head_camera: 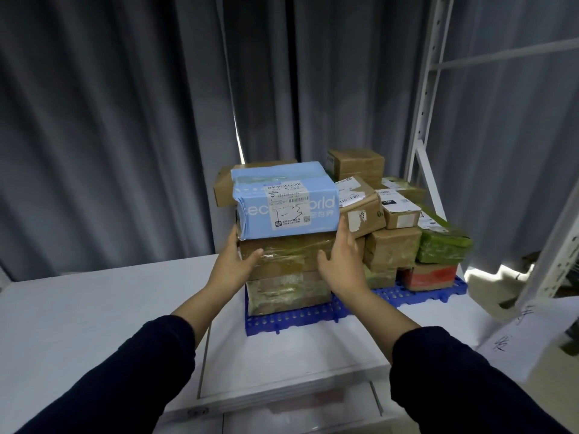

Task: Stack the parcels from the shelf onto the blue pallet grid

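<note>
A light blue parcel point(285, 202) with a white shipping label lies on top of a brown taped parcel point(291, 255). That parcel rests on another wrapped parcel point(288, 291) at the front left of the blue pallet grid point(282, 321). My left hand point(235, 258) lies against the left side of this stack, fingers reaching up to the blue parcel's lower corner, thumb spread on the brown parcel's front. My right hand point(341, 261) mirrors it on the right side, with straight fingers.
More brown parcels point(391, 249), a green-wrapped one point(441, 242) and a red one point(432, 275) fill the pallet's right half. The pallet sits on a white table point(94, 308). A white metal shelf frame point(423, 126) stands at the right, grey curtains behind.
</note>
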